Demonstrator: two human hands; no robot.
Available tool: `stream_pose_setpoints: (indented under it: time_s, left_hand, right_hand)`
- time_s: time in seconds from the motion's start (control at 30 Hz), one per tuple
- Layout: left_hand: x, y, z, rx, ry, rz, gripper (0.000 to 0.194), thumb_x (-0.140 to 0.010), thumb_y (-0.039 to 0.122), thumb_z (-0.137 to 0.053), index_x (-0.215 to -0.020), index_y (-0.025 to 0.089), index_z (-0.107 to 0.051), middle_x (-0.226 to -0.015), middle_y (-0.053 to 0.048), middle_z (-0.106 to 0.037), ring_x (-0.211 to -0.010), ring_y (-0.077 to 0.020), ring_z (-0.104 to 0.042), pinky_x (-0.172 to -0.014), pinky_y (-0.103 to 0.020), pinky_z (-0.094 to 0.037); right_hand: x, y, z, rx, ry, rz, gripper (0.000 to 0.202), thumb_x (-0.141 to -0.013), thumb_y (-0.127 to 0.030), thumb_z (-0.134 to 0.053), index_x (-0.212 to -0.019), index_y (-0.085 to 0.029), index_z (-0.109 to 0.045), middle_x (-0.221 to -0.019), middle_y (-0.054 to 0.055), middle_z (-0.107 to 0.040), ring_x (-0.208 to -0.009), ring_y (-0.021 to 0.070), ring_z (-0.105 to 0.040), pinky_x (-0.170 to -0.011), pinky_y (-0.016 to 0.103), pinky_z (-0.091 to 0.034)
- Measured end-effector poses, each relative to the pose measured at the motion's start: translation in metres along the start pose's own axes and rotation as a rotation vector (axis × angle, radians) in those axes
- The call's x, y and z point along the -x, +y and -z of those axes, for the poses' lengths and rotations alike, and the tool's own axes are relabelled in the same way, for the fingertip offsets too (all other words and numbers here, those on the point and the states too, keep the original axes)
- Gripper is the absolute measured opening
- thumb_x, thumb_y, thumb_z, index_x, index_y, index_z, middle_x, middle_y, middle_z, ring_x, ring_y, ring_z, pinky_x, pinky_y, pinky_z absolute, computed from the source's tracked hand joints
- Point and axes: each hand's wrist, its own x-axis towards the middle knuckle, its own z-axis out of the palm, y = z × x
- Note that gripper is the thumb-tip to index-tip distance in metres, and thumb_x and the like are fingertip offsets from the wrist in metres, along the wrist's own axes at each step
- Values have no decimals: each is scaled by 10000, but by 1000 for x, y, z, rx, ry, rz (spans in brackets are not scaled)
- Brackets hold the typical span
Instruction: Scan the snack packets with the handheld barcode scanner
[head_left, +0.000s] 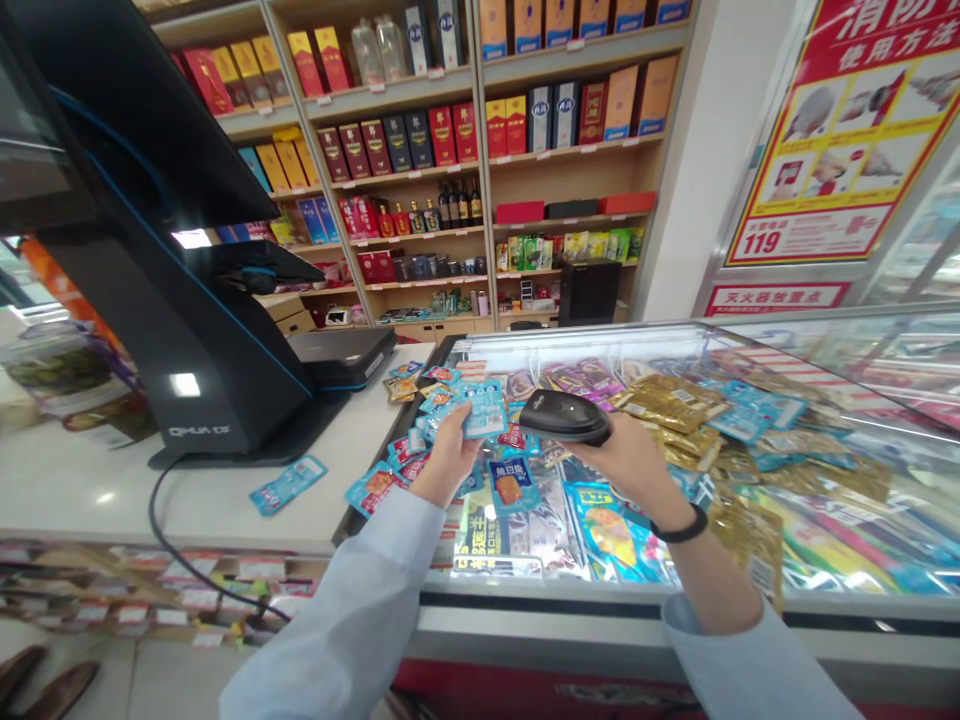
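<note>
My left hand [451, 452] is closed on a light blue snack packet [486, 408], held up over a pile of similar small packets. To its right, my right hand [626, 460] grips a black handheld scanner [566, 416], whose head points left towards the packet. Loose blue and red packets [514, 484] lie on the glass-topped case below both hands. Gold packets [671, 402] are heaped to the right of the scanner. One blue packet [289, 484] lies by itself on the white counter at the left.
A black register terminal [202, 350] stands on the white counter [217, 510] at the left, its cable hanging over the front edge. Plastic jars [64, 370] are beside it. Shelves of boxed bottles [409, 140] line the back. Brown shoes [56, 690] show at bottom left.
</note>
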Motion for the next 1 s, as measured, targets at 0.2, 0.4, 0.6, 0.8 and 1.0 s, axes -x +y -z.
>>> stream_pose_setpoints:
  time_s: [0.2, 0.4, 0.6, 0.8, 1.0]
  left_hand:
    - [8, 1, -4, 67, 69, -34, 318, -589, 95, -724, -755, 202, -475, -645, 60, -629, -621, -104, -639, -637, -220, -510]
    - [17, 2, -10, 111, 65, -157, 419, -551, 48, -725, -838, 224, -477, -651, 97, -613, -664, -80, -641, -667, -188, -492]
    - [20, -2, -10, 80, -25, -138, 509, -578, 77, -715, -1024, 252, -541, -727, 73, -662, -700, -92, -655, -708, -216, -495]
    - [24, -1, -13, 72, -49, -164, 492, -589, 111, -731, -1030, 241, -554, -821, 33, -699, -788, -140, -680, -752, -262, -515]
    - [27, 4, -15, 75, -16, -192, 440, -597, 110, -730, -984, 235, -561, -843, 22, -709, -828, -141, -681, -775, -256, -520]
  right_hand:
    - [2, 0, -7, 39, -7, -8, 298, -681, -433, -673, -841, -189, -738, -725, 76, -726, -756, 284, -688, -551, 264, -423]
    - [2, 0, -9, 59, -38, -7, 267, -691, -398, -665, -816, -172, -730, -767, 101, -731, -787, 296, -687, -582, 278, -428]
    - [2, 0, -11, 62, -49, 4, 231, -687, -389, -666, -763, -179, -722, -756, 97, -733, -780, 295, -688, -577, 278, -434]
    - [2, 2, -10, 37, -68, -6, 270, -701, -399, -658, -832, -174, -728, -800, 94, -741, -810, 293, -690, -601, 283, -448]
    - [2, 2, -11, 79, -67, 12, 247, -702, -393, -661, -803, -178, -727, -772, 90, -737, -789, 285, -692, -583, 277, -439]
